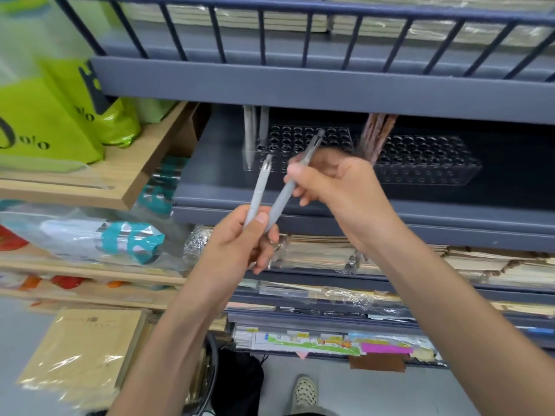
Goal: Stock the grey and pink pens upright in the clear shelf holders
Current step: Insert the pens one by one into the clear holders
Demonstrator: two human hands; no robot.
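My left hand (240,235) grips the lower ends of two grey pens; one grey pen (259,187) points up. My right hand (330,181) pinches the second grey pen (285,193) around its middle, its clip end reaching toward the shelf. Behind them on the dark shelf sits the left clear holder (300,139) with two or three grey pens (250,127) standing upright at its left end. To the right stands a second clear holder (426,160), with several pink-brown pens (375,133) upright at its left end.
A dark metal shelf edge (300,88) hangs low over the holders. Green bags (60,115) sit on a wooden shelf at left. Stacks of paper and wrapped stationery (330,253) fill the shelves below. A shoe (304,394) shows on the floor.
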